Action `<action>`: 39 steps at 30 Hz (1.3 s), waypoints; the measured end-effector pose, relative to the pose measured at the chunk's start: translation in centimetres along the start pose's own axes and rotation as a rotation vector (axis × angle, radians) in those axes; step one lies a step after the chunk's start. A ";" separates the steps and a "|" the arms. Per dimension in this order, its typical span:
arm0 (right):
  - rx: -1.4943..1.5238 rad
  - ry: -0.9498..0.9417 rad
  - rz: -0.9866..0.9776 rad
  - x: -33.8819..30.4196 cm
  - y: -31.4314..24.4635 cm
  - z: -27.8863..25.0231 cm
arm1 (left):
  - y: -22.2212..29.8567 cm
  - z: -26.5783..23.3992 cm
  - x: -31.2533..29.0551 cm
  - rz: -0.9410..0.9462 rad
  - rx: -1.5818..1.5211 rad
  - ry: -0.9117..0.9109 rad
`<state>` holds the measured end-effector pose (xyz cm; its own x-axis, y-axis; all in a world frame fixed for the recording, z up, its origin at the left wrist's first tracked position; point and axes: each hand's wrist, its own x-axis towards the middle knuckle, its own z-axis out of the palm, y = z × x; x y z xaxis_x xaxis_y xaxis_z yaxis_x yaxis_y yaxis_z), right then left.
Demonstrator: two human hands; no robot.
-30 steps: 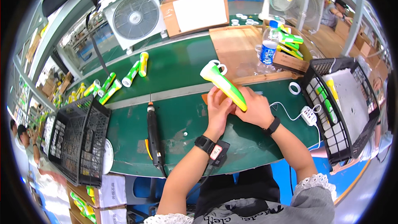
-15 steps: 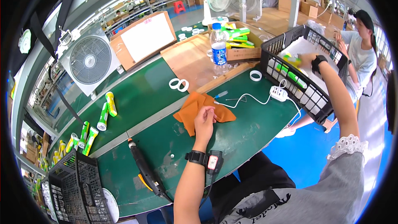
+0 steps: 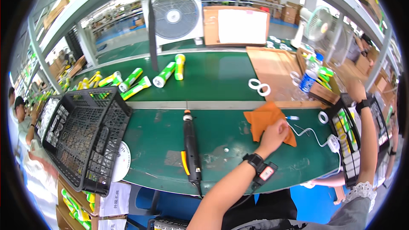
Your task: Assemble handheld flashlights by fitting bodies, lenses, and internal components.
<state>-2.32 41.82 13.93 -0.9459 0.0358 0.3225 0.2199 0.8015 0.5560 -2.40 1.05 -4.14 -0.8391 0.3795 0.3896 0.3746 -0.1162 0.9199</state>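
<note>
My left hand (image 3: pixel 276 135) hovers over or rests on an orange cloth (image 3: pixel 264 119), its fingers curled in, with nothing visible in them. At the right, my right hand (image 3: pixel 355 88) reaches to the far end of a black crate (image 3: pixel 352 162) holding green-and-yellow flashlights. Its fingers are blurred, so what they hold cannot be made out. Beside the cloth lie a small screwdriver (image 3: pixel 292 118) and a white cable leading to a white power strip (image 3: pixel 333 143). A black electric screwdriver (image 3: pixel 191 145) with an orange tip lies on the green bench, left of my left forearm.
Several flashlights (image 3: pixel 164 75) lie across the far green surface. A black crate (image 3: pixel 85 123) stands at left. White rings (image 3: pixel 264 89) sit by a wooden board (image 3: pixel 277 70), with a water bottle (image 3: pixel 310 74) and an open carton (image 3: pixel 324 91) behind. Other people work at both sides.
My view has turned left, bringing the left crate and more flashlights into sight. The right hand has moved to the crate's far end; the left stays curled by the cloth.
</note>
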 end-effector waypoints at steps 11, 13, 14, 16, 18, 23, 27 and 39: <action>0.989 0.122 -0.766 12.9 -54.8 -20.2 | -1.8 1.3 -1.9 0.561 0.175 0.288; 1.003 0.098 -0.600 15.8 -60.4 -17.6 | -2.3 0.1 -1.7 0.428 0.216 0.240; 1.009 0.037 -0.532 16.9 -62.0 -17.0 | -1.6 -0.4 -2.0 0.328 0.266 0.210; 0.985 -0.159 -0.445 18.0 -63.3 -17.2 | 0.0 -1.9 -1.8 0.137 0.378 0.195; 1.091 -0.251 -0.288 19.3 -63.7 -17.2 | 1.8 -2.7 -1.4 -0.057 0.457 0.184; 1.258 0.073 -0.087 24.5 -61.0 -12.1 | 8.1 -2.9 -0.1 -0.518 0.526 0.095; 1.250 -0.119 -0.467 23.4 -59.5 -10.2 | 15.5 -3.3 1.6 -0.877 0.509 -0.045; 1.727 -0.145 -0.213 22.3 -55.6 -11.7 | -3.0 0.1 -1.2 0.022 0.446 -0.124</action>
<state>-32.87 -8.92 -0.85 -0.9551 -0.1743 0.2395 -0.2939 0.4559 -0.8401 -2.52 1.01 -7.37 -0.7859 0.4911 0.3758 0.5475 0.2700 0.7920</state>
